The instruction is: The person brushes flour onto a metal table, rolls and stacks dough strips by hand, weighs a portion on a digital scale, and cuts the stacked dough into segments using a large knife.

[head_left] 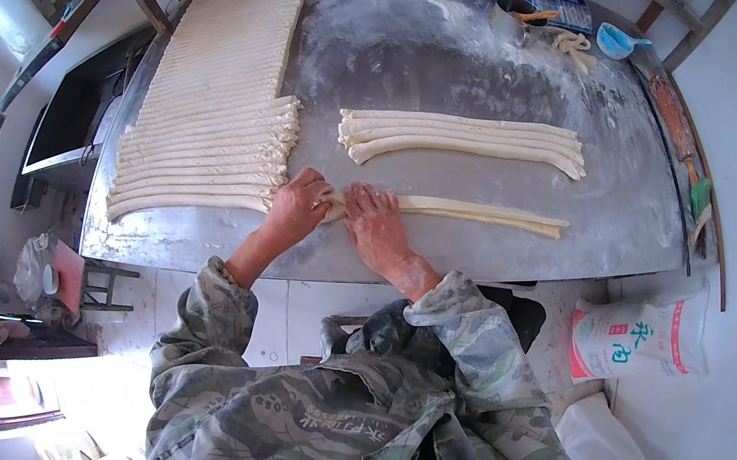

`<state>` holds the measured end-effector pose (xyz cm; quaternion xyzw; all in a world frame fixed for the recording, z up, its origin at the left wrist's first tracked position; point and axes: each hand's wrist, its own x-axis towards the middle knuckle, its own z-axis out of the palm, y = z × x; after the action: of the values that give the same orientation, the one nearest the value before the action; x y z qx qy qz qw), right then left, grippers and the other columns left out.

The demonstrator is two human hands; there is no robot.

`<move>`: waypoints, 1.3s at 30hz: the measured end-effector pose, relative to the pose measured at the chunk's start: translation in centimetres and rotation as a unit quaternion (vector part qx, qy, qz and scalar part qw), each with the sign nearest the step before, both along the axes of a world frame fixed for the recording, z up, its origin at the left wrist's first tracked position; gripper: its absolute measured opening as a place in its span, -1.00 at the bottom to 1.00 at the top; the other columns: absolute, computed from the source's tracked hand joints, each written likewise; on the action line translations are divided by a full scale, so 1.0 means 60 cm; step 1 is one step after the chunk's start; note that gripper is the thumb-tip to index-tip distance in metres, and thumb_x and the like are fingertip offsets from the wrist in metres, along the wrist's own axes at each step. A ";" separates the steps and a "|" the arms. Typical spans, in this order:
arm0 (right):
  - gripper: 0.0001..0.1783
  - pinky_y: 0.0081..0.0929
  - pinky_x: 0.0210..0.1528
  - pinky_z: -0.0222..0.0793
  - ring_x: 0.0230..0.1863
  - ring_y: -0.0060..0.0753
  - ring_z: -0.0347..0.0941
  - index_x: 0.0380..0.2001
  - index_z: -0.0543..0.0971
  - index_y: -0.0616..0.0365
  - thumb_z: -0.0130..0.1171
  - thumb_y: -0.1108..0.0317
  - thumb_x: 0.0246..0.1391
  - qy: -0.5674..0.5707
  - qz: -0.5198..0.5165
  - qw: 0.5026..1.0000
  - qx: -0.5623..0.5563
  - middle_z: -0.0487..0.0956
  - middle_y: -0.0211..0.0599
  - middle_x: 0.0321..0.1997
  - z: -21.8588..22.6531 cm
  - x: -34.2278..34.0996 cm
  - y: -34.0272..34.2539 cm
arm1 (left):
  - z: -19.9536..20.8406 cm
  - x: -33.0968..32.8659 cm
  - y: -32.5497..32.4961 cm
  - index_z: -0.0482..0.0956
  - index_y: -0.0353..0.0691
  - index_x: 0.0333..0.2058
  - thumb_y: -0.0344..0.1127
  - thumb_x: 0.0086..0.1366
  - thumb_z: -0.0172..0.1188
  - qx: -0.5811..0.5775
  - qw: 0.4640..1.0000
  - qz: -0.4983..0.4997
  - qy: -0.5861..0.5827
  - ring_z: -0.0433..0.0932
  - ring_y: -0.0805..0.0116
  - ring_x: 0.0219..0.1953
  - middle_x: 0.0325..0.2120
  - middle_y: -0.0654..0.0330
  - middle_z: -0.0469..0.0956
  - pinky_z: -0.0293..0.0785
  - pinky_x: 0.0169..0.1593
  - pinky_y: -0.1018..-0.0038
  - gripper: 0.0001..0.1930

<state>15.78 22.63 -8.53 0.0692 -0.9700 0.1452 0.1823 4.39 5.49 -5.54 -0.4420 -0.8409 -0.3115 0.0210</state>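
A long strip of dough (478,213) lies across the near part of the grey table. My left hand (300,202) is closed on its left end, fingers bent in a pinch. Beside it, my right hand (374,223) rests palm down on the same strip, fingers stretched out. Farther back lies a short stack of dough ropes (466,139), side by side. To the left, a broad block of many dough ropes (211,121) covers that side of the table, its nearest ropes close to my left hand.
Flour dusts the far table top (383,28). At the back right are a blue scoop (617,43), dough scraps (572,47) and a dark pot (514,13). A green-ended brush (700,200) lies along the right edge. A white sack (643,339) stands on the floor at right.
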 end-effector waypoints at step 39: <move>-0.65 -0.02 0.26 0.27 0.17 0.03 0.43 -0.05 0.60 0.16 0.23 0.29 0.08 -0.047 -0.155 0.986 0.042 0.50 -0.08 0.15 0.026 0.204 0.371 | 0.016 0.023 0.050 0.68 -0.18 -0.18 -0.23 0.15 0.32 -0.146 0.989 0.026 0.018 0.62 -0.06 -0.21 -0.25 0.00 0.58 0.57 -0.16 0.13 -0.73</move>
<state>28.00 44.91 -6.94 -0.0814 -0.9817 0.0773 0.1540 5.77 8.49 -4.56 -0.4241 -0.8880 -0.1765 -0.0209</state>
